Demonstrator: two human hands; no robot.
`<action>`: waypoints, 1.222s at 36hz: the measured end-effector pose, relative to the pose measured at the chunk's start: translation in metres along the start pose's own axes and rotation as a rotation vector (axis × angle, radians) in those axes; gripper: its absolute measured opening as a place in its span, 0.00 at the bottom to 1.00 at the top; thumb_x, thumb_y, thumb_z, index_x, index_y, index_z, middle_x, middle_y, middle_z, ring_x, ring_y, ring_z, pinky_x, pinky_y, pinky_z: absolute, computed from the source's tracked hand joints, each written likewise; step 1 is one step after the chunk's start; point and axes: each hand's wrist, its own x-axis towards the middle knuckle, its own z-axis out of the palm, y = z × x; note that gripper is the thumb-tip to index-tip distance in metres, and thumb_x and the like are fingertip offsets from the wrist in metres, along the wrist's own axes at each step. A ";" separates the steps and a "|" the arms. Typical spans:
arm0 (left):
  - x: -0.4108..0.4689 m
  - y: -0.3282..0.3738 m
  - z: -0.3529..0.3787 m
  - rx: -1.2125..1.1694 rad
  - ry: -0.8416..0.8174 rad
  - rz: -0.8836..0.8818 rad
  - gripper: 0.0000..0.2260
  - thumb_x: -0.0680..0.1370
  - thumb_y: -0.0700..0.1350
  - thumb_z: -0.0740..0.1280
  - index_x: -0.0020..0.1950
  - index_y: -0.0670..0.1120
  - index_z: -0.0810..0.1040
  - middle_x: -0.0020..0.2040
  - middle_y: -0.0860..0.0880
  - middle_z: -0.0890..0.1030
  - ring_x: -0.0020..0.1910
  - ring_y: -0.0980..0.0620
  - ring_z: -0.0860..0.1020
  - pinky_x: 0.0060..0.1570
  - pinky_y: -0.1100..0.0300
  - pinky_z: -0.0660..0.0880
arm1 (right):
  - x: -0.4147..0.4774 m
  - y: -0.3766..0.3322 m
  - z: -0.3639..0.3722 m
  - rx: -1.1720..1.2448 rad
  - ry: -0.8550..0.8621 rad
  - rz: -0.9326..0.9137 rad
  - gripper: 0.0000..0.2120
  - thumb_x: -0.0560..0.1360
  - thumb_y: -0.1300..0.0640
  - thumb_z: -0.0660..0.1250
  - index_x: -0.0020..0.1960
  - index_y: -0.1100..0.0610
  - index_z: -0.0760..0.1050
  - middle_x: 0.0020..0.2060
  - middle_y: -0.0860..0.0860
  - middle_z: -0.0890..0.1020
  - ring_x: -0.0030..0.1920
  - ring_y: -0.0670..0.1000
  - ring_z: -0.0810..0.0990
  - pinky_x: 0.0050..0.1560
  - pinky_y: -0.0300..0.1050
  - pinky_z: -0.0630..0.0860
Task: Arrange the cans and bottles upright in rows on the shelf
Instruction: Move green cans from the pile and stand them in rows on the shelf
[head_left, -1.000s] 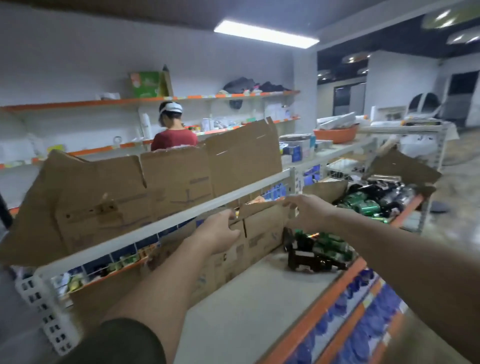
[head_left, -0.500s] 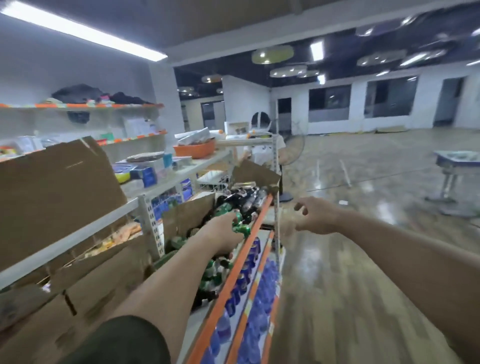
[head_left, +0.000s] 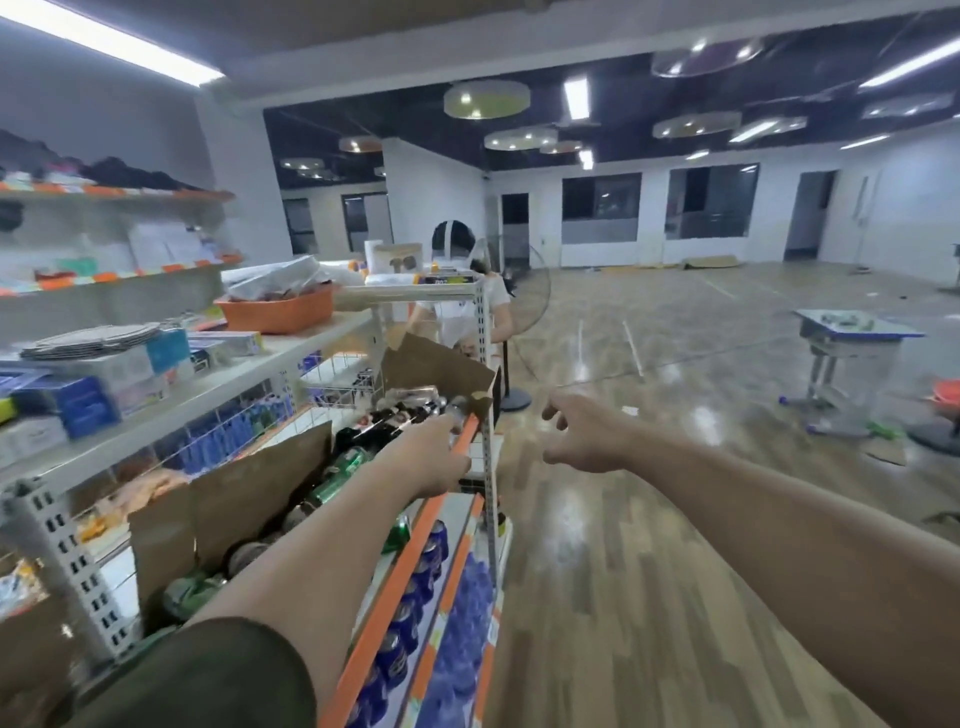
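Bottles (head_left: 340, 475) lie on their sides on the shelf (head_left: 400, 566); left hand (head_left: 434, 460) grip unclear, right hand (head_left: 582, 436) grip loose, empty.

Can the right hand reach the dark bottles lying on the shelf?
Probably yes: the right hand hangs open beside the dark bottles; only the corner post and the left hand crowd the way.

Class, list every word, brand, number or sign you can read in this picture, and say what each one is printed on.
No text here can be read with certainty.
Green can: pale lettering, too blurred to read.
Blue cans: labels too blurred to read.
Blue boxes: print too small to read.
Yellow-and-black strip: markings blurred, unreadable.
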 end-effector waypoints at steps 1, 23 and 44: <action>0.016 -0.001 0.004 0.014 -0.010 0.000 0.21 0.79 0.49 0.65 0.72 0.48 0.69 0.64 0.44 0.77 0.54 0.44 0.78 0.52 0.52 0.77 | 0.014 0.007 0.004 0.002 -0.010 0.012 0.24 0.74 0.56 0.71 0.67 0.59 0.70 0.61 0.56 0.76 0.55 0.56 0.77 0.52 0.49 0.77; 0.423 -0.086 -0.016 0.136 -0.010 0.044 0.26 0.79 0.54 0.69 0.75 0.49 0.67 0.66 0.47 0.78 0.63 0.45 0.77 0.64 0.47 0.75 | 0.431 0.065 0.025 -0.064 -0.046 -0.028 0.24 0.68 0.49 0.72 0.61 0.53 0.73 0.53 0.52 0.80 0.53 0.56 0.79 0.55 0.54 0.79; 0.486 -0.255 -0.038 0.012 0.207 -0.768 0.26 0.80 0.50 0.69 0.77 0.48 0.65 0.71 0.46 0.74 0.66 0.45 0.75 0.61 0.55 0.70 | 0.723 -0.025 0.162 -0.023 -0.530 -0.669 0.25 0.72 0.54 0.75 0.66 0.55 0.72 0.59 0.53 0.79 0.55 0.53 0.79 0.59 0.50 0.77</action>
